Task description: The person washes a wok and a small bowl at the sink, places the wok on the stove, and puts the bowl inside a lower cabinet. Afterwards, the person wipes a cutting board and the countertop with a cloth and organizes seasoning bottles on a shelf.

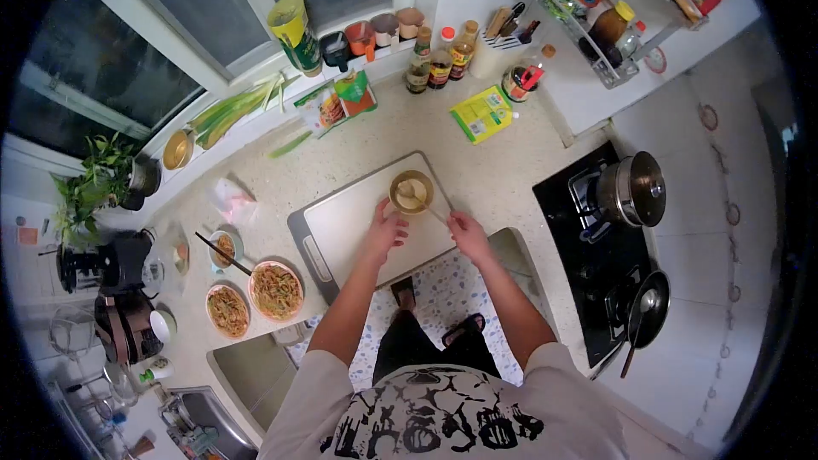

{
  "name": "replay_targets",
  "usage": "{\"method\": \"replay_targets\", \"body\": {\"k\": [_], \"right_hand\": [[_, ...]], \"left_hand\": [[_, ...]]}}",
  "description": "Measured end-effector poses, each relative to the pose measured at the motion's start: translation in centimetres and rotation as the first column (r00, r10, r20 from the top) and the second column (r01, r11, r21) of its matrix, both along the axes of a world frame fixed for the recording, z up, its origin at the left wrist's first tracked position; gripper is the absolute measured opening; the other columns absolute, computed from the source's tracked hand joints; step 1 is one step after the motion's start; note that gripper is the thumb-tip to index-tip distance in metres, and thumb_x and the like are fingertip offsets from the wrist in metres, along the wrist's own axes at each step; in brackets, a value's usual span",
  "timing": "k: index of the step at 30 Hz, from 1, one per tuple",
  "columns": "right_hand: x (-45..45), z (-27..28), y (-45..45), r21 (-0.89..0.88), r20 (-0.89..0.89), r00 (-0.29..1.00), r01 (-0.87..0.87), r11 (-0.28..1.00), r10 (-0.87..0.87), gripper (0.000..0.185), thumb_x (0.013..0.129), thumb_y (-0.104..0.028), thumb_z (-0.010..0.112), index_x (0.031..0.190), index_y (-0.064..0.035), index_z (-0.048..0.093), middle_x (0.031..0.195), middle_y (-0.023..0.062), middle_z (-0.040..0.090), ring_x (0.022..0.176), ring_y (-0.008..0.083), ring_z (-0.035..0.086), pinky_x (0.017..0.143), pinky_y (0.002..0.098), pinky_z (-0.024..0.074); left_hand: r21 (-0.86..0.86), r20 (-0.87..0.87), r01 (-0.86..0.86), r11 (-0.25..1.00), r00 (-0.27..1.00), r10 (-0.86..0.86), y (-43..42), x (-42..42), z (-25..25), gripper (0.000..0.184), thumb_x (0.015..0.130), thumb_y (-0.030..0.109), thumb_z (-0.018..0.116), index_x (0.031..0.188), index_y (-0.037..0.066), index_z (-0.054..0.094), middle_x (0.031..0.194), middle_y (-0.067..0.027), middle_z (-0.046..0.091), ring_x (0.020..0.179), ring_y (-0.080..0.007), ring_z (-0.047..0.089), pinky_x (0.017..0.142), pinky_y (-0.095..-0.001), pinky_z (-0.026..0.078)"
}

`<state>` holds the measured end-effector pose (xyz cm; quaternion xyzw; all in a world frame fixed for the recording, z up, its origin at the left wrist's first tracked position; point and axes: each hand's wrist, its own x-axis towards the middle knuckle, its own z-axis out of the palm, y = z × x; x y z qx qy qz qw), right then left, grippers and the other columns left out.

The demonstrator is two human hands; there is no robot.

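Observation:
A small round bowl (394, 203) with a pale mixture in it stands on the cutting board (349, 213). A spoon (433, 212) rests with its head in that mixture, and its long handle slants down to the right. My right hand (468, 233) is closed on the end of the handle, near the board's right edge. At the lower left of the bowl is my left hand (386, 231), fingers apart and holding nothing; whether a fingertip touches the rim I cannot tell.
On the left stand two plates of shredded food (227, 311) (277, 290), one with chopsticks (223, 254), and a small bowl (236, 240). Sauce bottles (440, 60), a knife block (497, 55) and a yellow packet (481, 114) are behind. A stove (588, 264) bears a pot (630, 189) and a wok (649, 311).

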<state>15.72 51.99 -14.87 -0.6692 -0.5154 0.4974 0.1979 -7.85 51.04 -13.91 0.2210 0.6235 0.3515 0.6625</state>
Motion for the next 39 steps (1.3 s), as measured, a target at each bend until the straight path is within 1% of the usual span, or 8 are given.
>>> {"method": "replay_targets", "body": {"k": [2,5,8,11,17,29,35,39], "right_hand": [[-1.1,-2.6,1.7,0.168,0.221,0.968,-0.155,0.973,0.116,0.044,0.097,-0.038,0.057,0.123,-0.0036,0.063,0.086,0.0092,0.067,0.076,0.0162,0.065,0.068,0.0329,0.0525],[-3.1,-1.0,3.2,0.105,0.353,0.917,-0.235,0.966,0.185,0.042,0.096,-0.034,0.058,0.121,-0.0009,0.063,0.073,0.01,0.063,0.074,0.0177,0.065,0.07,0.0356,0.0533],[-3.5,-2.3,4.0,-0.08,0.132,0.965,-0.218,0.973,0.227,0.035,0.097,-0.028,0.057,0.115,0.0011,0.065,0.072,0.0088,0.063,0.069,0.0173,0.061,0.065,0.0342,0.0508],[-3.7,-2.4,3.6,0.09,0.188,0.937,-0.314,0.945,0.294,0.028,0.099,-0.024,0.056,0.108,0.0002,0.066,0.069,0.0055,0.06,0.061,0.0126,0.053,0.056,0.029,0.0439],[-3.6,1.7,0.4,-0.145,-0.265,0.964,-0.03,0.989,-0.009,0.021,0.1,-0.022,0.056,0.099,-0.0042,0.067,0.064,-0.0038,0.048,0.057,0.006,0.042,0.05,0.0227,0.0341],[-6.4,7.9,-9.5,-0.099,-0.22,0.871,-0.468,0.878,0.439,0.018,0.099,-0.016,0.055,0.098,-0.0028,0.068,0.065,-0.0039,0.05,0.056,0.0048,0.045,0.05,0.0232,0.0368],[-9.4,6.6,-15.4,-0.015,-0.355,0.641,-0.732,0.682,0.68,0.022,0.097,-0.006,0.049,0.118,-0.0082,0.053,0.065,-0.0003,0.051,0.057,0.0086,0.048,0.051,0.0253,0.0381],[-13.1,9.2,-19.5,-0.04,-0.287,0.492,-0.863,0.503,0.822,0.031,0.091,-0.003,0.051,0.12,-0.0089,0.042,0.066,0.0063,0.055,0.059,0.0158,0.056,0.054,0.0343,0.0442]], "left_hand": [[-0.008,-0.026,0.042,0.999,0.999,-0.042,1.3,-0.1,-1.1,0.055,0.1,0.033,0.049,0.15,0.025,0.026,0.095,-0.0076,0.065,0.069,-0.0149,0.061,0.058,-0.0304,0.05],[0.031,0.023,0.005,1.0,1.0,-0.005,2.4,0.1,-3.0,0.054,0.101,0.032,0.049,0.149,0.024,0.026,0.091,-0.008,0.065,0.064,-0.0151,0.061,0.055,-0.0293,0.049],[0.022,0.018,0.026,0.999,0.999,-0.027,3.3,0.4,-1.9,0.056,0.1,0.023,0.047,0.151,0.017,0.023,0.083,-0.0092,0.066,0.059,-0.0148,0.062,0.052,-0.0281,0.051],[0.079,0.092,-0.056,0.995,0.995,0.049,3.2,0.5,-3.2,0.054,0.101,0.018,0.048,0.149,0.013,0.025,0.081,-0.0109,0.066,0.06,-0.0163,0.065,0.053,-0.029,0.053],[0.071,0.135,-0.151,0.986,0.981,0.14,1.0,-0.1,-1.3,0.054,0.101,0.014,0.049,0.15,0.011,0.025,0.083,-0.0141,0.068,0.06,-0.0186,0.067,0.054,-0.0299,0.056],[0.114,0.095,-0.462,0.88,0.886,0.453,-16.9,-2.2,4.8,0.058,0.099,0.004,0.044,0.152,0.016,0.027,0.083,-0.014,0.069,0.064,-0.0194,0.068,0.056,-0.031,0.058],[0.077,0.066,-0.7,0.71,0.714,0.697,-28.4,-1.9,6.2,0.059,0.097,0.0,0.042,0.153,0.013,0.026,0.083,-0.0153,0.069,0.064,-0.0197,0.068,0.058,-0.0311,0.057],[0.094,0.059,-0.801,0.591,0.597,0.8,-36.1,-2.1,6.0,0.06,0.097,-0.001,0.043,0.153,0.012,0.026,0.082,-0.0147,0.069,0.063,-0.0197,0.067,0.056,-0.0301,0.057]]}}
